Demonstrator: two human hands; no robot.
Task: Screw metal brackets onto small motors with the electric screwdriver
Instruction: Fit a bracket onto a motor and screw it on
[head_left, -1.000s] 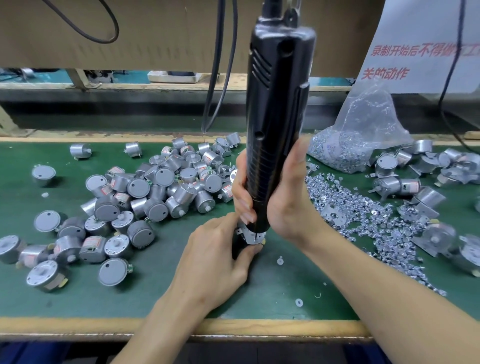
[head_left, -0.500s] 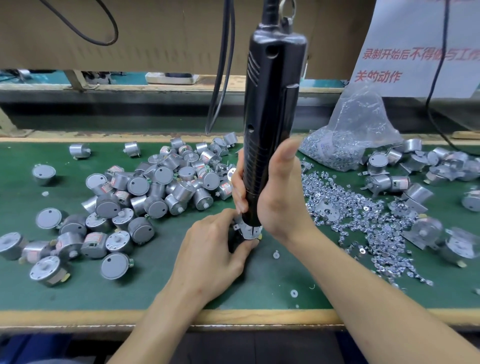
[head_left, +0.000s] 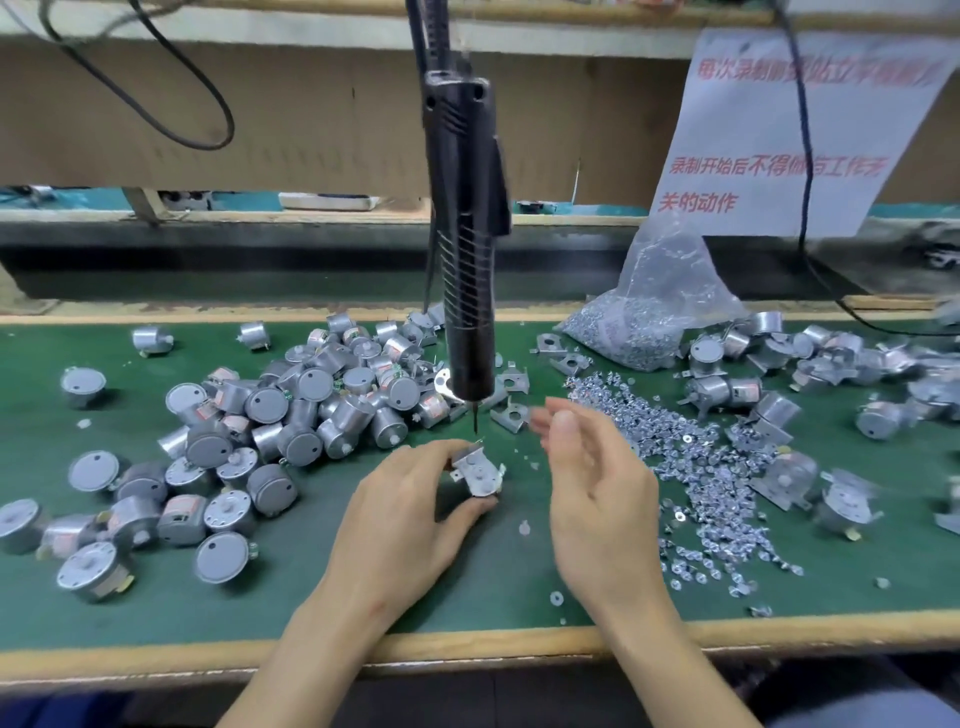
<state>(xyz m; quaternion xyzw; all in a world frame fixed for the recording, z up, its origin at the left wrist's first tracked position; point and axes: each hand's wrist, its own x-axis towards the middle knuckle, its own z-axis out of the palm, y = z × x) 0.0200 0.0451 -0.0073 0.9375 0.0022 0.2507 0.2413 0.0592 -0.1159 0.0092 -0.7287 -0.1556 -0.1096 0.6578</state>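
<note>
Released electric screwdriver (head_left: 467, 260) hangs; left hand (head_left: 405, 512) half-hides motor (head_left: 479, 475), seemingly bracketed.

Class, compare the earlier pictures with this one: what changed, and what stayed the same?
The right hand let go of the electric screwdriver, which rose and now hangs free, bit just above the motor. The left hand still holds that motor.

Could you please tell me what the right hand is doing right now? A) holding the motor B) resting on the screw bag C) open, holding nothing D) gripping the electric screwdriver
C: the right hand has relaxed fingers, clear of the electric screwdriver, which hangs untouched; the left hand holds the motor.
</note>
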